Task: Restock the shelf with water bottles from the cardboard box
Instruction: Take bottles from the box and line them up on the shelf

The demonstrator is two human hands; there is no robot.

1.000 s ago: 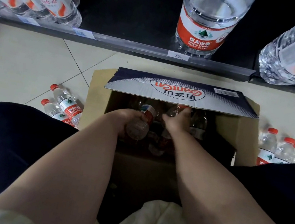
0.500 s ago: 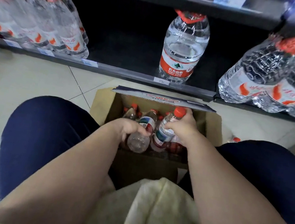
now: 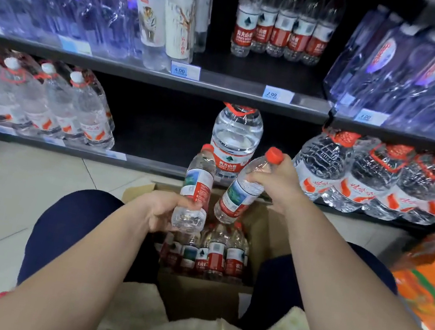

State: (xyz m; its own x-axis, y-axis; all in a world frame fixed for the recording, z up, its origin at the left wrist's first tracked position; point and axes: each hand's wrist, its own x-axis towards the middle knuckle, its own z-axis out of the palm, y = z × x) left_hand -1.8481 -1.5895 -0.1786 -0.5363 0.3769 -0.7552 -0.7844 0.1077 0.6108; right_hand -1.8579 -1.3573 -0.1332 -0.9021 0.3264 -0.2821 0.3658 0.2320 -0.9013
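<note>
Shelving transfer: two bottles lifted clear of the box

Shelf unit (image 3: pixel 250 97) spans the far side of the scene, in two visible tiers. The upper tier carries a short row of matching red-label bottles (image 3: pixel 279 31) with bare dark space in front of it; judged from the label match, this is the target slot.

Cardboard box (image 3: pixel 202 297) sits on the floor between the person's knees, near side, with more bottles (image 3: pixel 213 253) standing upright inside.

Left hand (image 3: pixel 162 210) has its grip closed around the base of the left bottle (image 3: pixel 198 184), held nearly upright. Right hand (image 3: pixel 279 184) has its grip closed on the upper body of the right bottle (image 3: pixel 245 187), tilted with cap leaning right.

Procedure: raise both bottles above the shelf lip, level the right bottle upright, set bases down flat, labels facing near.
</note>
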